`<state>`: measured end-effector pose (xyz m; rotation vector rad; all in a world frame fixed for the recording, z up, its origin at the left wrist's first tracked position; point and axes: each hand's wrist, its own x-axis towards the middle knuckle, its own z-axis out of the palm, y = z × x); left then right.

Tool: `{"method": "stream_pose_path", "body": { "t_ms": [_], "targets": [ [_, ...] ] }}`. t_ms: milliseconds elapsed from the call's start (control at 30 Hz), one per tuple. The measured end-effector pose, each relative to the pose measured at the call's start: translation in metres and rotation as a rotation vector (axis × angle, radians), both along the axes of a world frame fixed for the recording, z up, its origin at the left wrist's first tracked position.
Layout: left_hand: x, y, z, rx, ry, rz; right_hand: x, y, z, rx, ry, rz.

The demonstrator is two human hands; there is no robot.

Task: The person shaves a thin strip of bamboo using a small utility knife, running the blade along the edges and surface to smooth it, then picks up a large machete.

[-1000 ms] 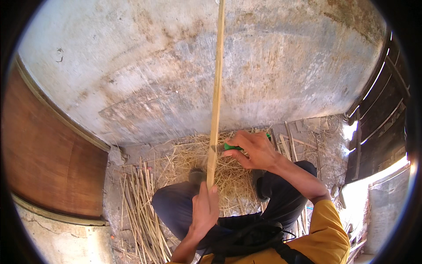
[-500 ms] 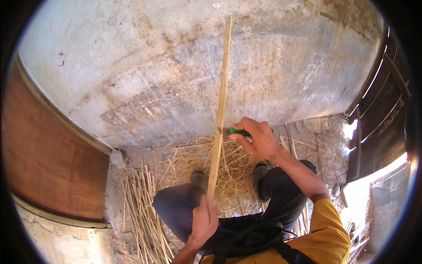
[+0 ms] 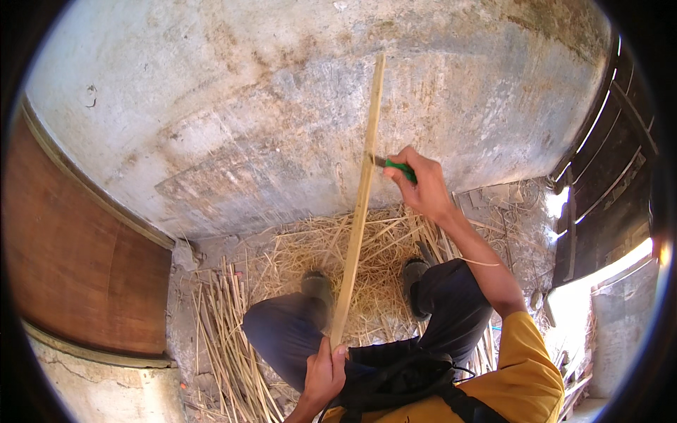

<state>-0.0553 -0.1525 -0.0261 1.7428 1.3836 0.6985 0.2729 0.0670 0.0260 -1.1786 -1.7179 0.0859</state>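
Observation:
A long, pale bamboo strip (image 3: 360,211) slants up and away from my lap toward the wall. My left hand (image 3: 324,372) is closed around its near end, thumb on top. In my right hand (image 3: 422,182) is a knife (image 3: 397,168) with a green handle, gripped by the closed fingers. Its short dark blade meets the strip's right edge in the upper part. Part of the handle is hidden in my palm. A thin curled shaving (image 3: 481,264) lies across my right forearm.
Shavings (image 3: 374,289) heap on the floor between my boots (image 3: 416,278). Several long strips (image 3: 229,345) lie in a bundle to my left. A stained wall (image 3: 282,141) rises in front, a brown wooden panel (image 3: 84,261) stands left, and dark boards (image 3: 606,190) stand right.
My right hand has moved up and away along the strip with the knife, whose blade now shows against it. The strip's far end has dropped lower and shifted right.

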Motion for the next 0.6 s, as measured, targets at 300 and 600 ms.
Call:
{"method": "stream_pose_path", "body": {
  "t_ms": [300,600],
  "targets": [
    [-0.018,-0.006,-0.007,-0.027,0.046,0.017,-0.007,0.009,-0.001,0.024,-0.014,0.011],
    [-0.019,-0.003,0.001,-0.121,0.021,0.067,-0.009,0.011,-0.009,-0.067,0.193,0.163]
  ]
}}
